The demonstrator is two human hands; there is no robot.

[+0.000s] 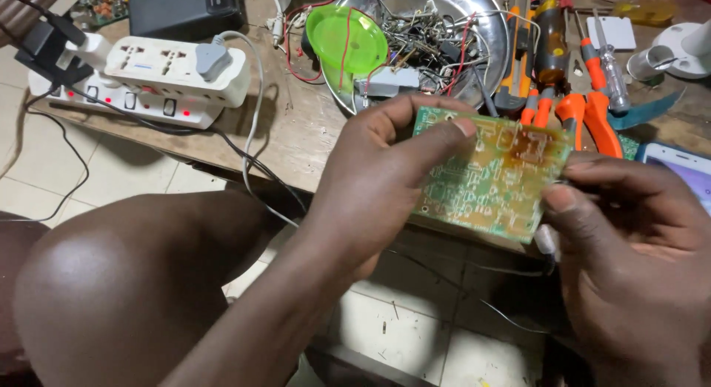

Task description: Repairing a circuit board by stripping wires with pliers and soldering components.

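Holding green rectangular printed circuit board [492, 172] centre frame: left hand [378, 183] pinching left edge, right hand [629, 231] clamping right edge. Solder side up, orange-handled pliers [585, 117] untouched upper right.

Circuit board [489, 176] between both hands — metal bowl [489, 24] behind it, power strip [148, 79] left.

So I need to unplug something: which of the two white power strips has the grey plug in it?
The upper white power strip, stacked on the lower one; its right end holds the grey plug.
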